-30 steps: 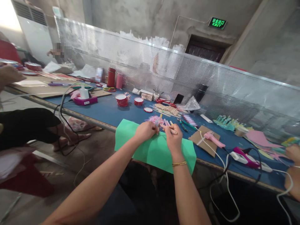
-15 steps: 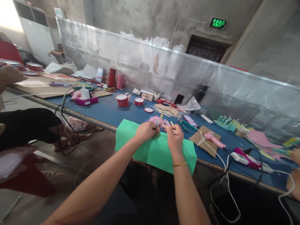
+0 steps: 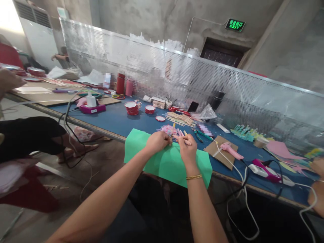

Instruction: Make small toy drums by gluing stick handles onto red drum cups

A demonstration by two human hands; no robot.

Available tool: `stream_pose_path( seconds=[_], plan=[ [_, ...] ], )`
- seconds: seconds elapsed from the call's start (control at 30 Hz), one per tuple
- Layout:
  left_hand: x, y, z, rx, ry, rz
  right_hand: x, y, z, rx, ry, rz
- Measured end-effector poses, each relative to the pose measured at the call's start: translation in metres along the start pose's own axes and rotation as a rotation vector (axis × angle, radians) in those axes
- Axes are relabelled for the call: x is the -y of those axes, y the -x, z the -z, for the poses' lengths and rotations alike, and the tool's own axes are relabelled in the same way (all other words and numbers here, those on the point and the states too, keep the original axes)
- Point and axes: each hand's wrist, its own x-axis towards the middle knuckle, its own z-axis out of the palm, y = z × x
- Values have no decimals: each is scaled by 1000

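My left hand [image 3: 158, 142] is closed, pinching a small wooden stick [image 3: 173, 131] with a yellow top that stands nearly upright. In my closed right hand [image 3: 188, 150] lies a pale pink, pen-like stick [image 3: 186, 141], its tip close to the wooden stick. Whether the tip touches is too small to tell. Beneath both hands a green sheet [image 3: 164, 162] drapes over the table's front edge. Just beyond my fingers are a heap of pink and purple curly strands [image 3: 167, 129] and several pastel sticks [image 3: 181, 132].
Pliers [image 3: 198, 135] and a pink glue gun [image 3: 231, 151] on cardboard lie to the right, near a purple power strip [image 3: 268, 171] with trailing cords. Flat wooden sticks [image 3: 181, 117] and red-rimmed round tins [image 3: 132, 108] stand farther back. A co-worker's hand [image 3: 8, 81] is at far left.
My right hand has shifted slightly left, bringing the pink pen-like stick a little nearer the wooden stick. The left hand has stayed almost still.
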Motion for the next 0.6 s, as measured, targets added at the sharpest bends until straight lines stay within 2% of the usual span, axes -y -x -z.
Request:
stream_pose_path(
  seconds=[0.17,0.33,0.5,0.6],
  plan=[
    [0,0,0,2,2,-3,1,1,0,-45,-3,-26],
    [-2,1,2,6,-6,-6,1,1,0,10,-12,-12],
    [-6,3,5,24,11,3,2,0,1,-41,19,-25],
    [-7,3,5,28,13,8,4,1,1,-15,27,-7]
  ],
)
